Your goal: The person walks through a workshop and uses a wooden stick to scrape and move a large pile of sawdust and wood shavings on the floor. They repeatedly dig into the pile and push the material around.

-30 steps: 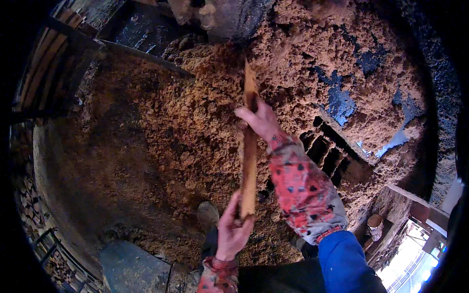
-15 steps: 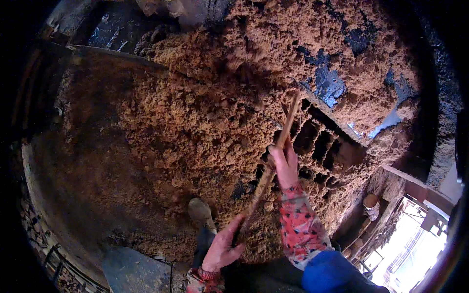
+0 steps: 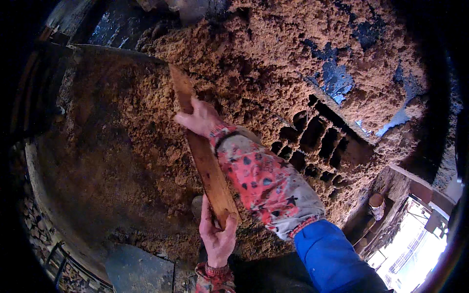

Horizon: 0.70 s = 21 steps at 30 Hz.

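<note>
A flat wooden board [image 3: 207,168] slants over the reddish-brown crumbly material [image 3: 234,78], its broad face turned up. My left hand [image 3: 217,239] grips its lower end, thumb on one side and fingers on the other. Farther up, my right hand [image 3: 200,117] is closed round the board near its far end; that forearm, in a patterned red and grey sleeve, crosses the middle of the view. To the right of the forearm, a grate with dark holes [image 3: 312,136] shows through the crumbly material.
Blue-grey metal patches [image 3: 337,80] show through the heap at upper right. A flat grey plate [image 3: 139,268] lies at lower left, beside a curved rim [image 3: 36,180]. My boot [image 3: 197,206] is partly hidden by the board. A cut log [image 3: 376,200] stands near the bright opening at right.
Both hands have kept hold of the board. It has swung left, away from the grate, and turned from edge-on to flat. My right hand has moved far left and up.
</note>
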### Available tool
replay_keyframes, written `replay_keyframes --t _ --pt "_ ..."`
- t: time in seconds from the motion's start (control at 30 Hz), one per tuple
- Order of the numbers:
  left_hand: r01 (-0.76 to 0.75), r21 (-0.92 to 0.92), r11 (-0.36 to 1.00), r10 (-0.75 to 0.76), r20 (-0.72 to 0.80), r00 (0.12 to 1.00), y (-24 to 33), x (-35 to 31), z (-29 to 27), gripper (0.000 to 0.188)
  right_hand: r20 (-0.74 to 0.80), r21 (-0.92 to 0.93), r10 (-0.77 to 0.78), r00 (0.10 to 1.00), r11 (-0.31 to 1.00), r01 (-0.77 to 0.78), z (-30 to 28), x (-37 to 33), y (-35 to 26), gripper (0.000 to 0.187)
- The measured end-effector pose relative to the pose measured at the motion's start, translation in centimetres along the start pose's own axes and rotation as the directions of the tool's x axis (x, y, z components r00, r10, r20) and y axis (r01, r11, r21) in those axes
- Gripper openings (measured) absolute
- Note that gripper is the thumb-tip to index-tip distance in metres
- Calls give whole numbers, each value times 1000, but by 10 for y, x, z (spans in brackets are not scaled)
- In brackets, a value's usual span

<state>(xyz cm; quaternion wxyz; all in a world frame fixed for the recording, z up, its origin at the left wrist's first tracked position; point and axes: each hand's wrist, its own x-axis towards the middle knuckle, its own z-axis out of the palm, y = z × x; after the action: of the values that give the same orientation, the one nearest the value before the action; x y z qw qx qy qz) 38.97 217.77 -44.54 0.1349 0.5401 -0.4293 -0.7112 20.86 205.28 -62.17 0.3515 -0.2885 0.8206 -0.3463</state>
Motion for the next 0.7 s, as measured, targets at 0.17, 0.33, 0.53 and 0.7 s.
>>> replay_keyframes --t 0.17,0.33,0.53,0.7 --pt "-55 156 986 52 24 998 -7 -14 7 64 167 287 54 984 953 -101 -32 -37 0 67" --pt "-132 250 959 120 61 991 -20 -33 12 63 168 359 24 986 930 -84 -41 -60 13 69" --pt "-168 222 960 162 48 986 -3 -43 29 63 189 371 22 982 924 -92 -53 -61 8 65" --pt "-267 309 913 254 82 964 -19 -42 26 62 -3 393 -66 998 917 62 -86 -68 -9 59"
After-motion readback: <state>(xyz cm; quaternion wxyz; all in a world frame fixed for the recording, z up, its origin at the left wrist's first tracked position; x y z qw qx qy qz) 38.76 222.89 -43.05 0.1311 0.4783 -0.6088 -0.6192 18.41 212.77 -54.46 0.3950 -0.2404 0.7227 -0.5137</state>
